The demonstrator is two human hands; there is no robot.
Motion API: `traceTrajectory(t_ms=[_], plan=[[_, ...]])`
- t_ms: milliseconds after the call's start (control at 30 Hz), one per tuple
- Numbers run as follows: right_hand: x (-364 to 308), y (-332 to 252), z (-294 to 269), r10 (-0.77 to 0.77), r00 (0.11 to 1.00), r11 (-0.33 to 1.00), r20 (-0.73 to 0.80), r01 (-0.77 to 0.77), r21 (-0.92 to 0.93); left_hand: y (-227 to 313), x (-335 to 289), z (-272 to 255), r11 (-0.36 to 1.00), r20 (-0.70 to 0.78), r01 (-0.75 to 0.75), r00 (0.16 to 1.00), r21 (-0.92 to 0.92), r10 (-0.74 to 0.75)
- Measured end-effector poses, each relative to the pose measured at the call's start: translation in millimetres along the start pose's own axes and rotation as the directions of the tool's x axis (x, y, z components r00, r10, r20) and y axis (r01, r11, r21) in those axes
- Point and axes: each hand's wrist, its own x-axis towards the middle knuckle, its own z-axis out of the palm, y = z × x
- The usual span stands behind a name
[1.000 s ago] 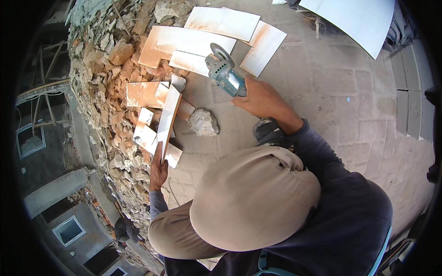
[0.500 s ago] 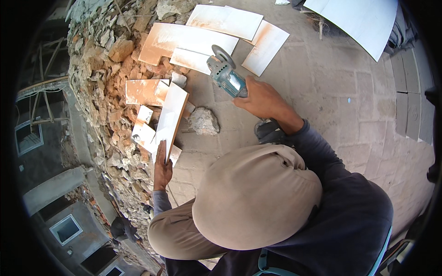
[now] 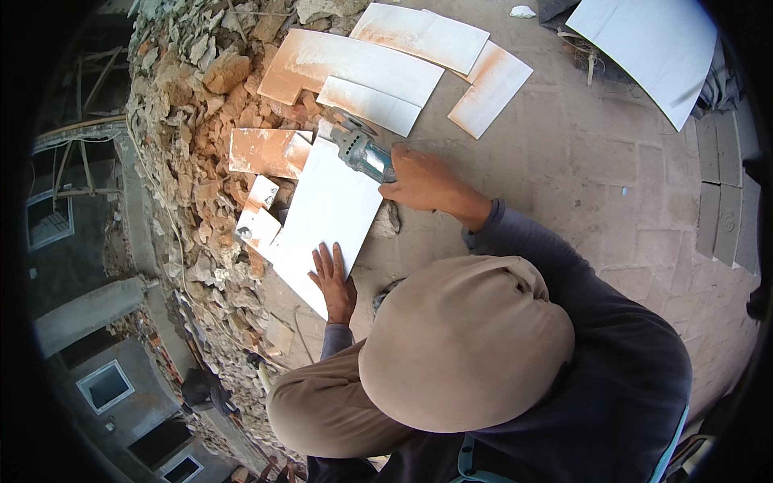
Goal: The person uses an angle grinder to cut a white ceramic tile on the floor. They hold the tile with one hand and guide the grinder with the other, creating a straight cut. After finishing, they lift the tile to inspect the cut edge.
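A white tile lies face up, one end on the rubble edge. My left hand rests flat on its near end, fingers spread. A teal angle grinder is in my right hand, my fingers wrapped round its body. Its cutting disc sits close to the tile's far end; whether it touches is unclear. Part of a grey stone shows at the tile's right edge. Dusty tile offcuts lie to the left, partly overlapped by the tile.
Several white tiles stained with orange dust are spread beyond the grinder. Broken rubble is heaped along the left. A big white sheet and stacked grey blocks stand at the right on the paved floor.
The white tile has gone from tilted on its edge to lying broad face up. My left hand has spread out on it. The grinder has moved left and nearer, toward the tile's far end.
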Motion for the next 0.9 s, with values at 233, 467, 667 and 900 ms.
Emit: traceTrajectory(t_ms=[233,467,667,900], plan=[[43.5,-13.7,56.1,-0.028,0.999,0.999,-0.047,0.028,0.014,2.0,0.2,20.1,0.999,-0.016,0.02,1.0,0.027,-0.02],[65.1,-12.5,95.3,-0.086,0.985,0.995,-0.147,0.092,0.036,-0.5,-0.2,20.8,1.0,-0.012,0.003,1.0,0.007,-0.003],[72.9,-8.0,101.7,-0.085,0.991,0.996,-0.099,0.089,0.031,-2.1,0.3,21.4,1.0,-0.01,-0.009,1.0,0.024,0.009],[78.1,-6.6,106.2,-0.096,0.992,0.994,-0.082,0.099,0.037,0.7,1.0,19.7,0.999,-0.033,-0.034,0.999,-0.012,0.033]])
